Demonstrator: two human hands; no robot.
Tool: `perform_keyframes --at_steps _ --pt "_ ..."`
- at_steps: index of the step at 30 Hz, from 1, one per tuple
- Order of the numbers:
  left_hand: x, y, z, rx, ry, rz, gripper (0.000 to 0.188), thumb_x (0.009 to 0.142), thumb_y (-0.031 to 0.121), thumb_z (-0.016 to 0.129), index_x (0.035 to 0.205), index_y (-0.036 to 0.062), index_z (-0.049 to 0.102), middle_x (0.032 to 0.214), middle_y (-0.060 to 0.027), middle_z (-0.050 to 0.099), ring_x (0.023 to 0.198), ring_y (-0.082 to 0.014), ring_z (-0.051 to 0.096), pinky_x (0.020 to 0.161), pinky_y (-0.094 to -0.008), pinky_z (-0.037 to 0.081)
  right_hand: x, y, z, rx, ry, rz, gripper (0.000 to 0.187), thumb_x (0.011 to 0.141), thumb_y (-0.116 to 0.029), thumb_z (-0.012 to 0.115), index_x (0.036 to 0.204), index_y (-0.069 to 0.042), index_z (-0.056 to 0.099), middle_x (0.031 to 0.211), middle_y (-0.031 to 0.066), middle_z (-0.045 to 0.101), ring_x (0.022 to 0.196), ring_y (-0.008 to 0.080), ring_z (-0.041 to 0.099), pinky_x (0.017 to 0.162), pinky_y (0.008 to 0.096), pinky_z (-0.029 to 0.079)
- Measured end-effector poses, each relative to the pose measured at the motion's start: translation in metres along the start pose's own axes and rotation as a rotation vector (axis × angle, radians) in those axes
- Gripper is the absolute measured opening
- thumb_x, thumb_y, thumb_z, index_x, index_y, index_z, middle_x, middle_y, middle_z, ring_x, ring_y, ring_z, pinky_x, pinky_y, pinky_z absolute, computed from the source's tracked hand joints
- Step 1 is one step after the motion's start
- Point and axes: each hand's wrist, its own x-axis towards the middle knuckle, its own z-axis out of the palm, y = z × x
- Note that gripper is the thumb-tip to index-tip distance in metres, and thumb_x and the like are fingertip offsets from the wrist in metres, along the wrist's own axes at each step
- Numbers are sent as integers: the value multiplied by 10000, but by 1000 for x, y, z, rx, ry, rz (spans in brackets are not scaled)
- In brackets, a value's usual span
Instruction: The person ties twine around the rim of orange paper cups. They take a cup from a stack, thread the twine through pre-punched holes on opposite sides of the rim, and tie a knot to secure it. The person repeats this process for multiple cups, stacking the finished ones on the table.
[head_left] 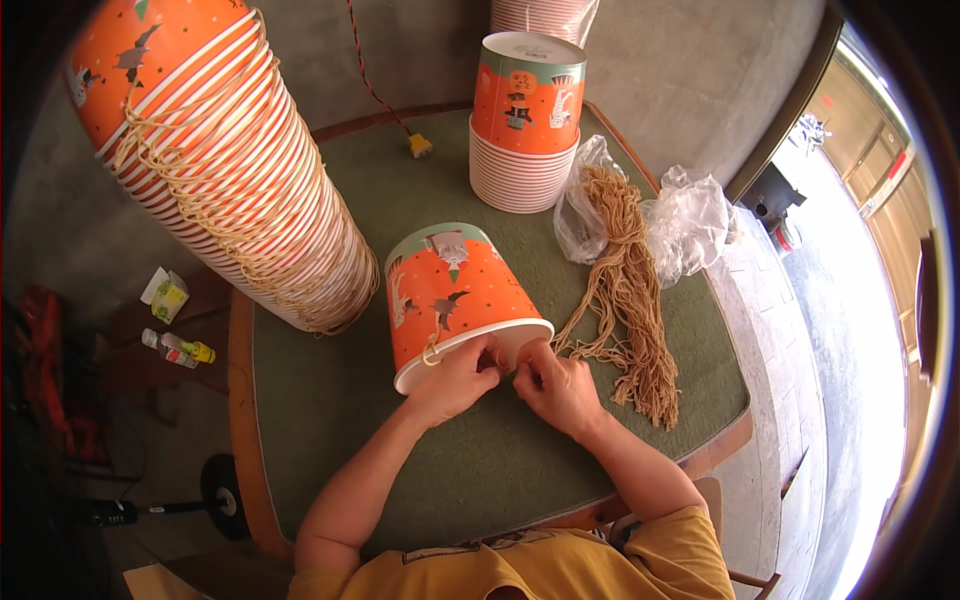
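An orange paper bucket (455, 290) with a green band and Halloween figures lies tilted on the table, its white-rimmed mouth toward me. A short piece of tan cord (431, 352) sticks out of its side near the rim. My left hand (458, 382) reaches into the mouth with its fingers closed, thumb against forefinger. Close beside it, my right hand (557, 390) is curled in a pinch at the right part of the rim. What the fingertips hold is too small to make out. Right of the bucket lies a bundle of tan cords (625, 290).
A tall leaning stack of orange buckets with cord handles (240, 190) stands at the left. Behind are a shorter upside-down stack (525, 120) and clear plastic bags (690, 225). The green tabletop (350, 440) has a wooden edge; a yellow plug (419, 146) hangs at the back.
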Motion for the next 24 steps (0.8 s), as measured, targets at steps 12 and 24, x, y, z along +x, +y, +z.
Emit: perform_keyframes --at_steps 12,24 --pt "-1 8 -2 41 17 -45 146 905 56 627 1031 35 558 941 -18 586 894 -99 561 822 -254 476 1 1 -4 -47 -65 -58 226 853 -147 659 1053 -111 560 620 91 641 539 293 657 481 421 530" --pt "2 -3 3 -112 11 26 123 978 110 606 1063 37 555 943 -3 572 867 -95 548 792 -254 470 1 1 -4 -5 -40 -53 181 841 -138 669 982 -106 561 644 77 647 550 269 663 489 397 533"
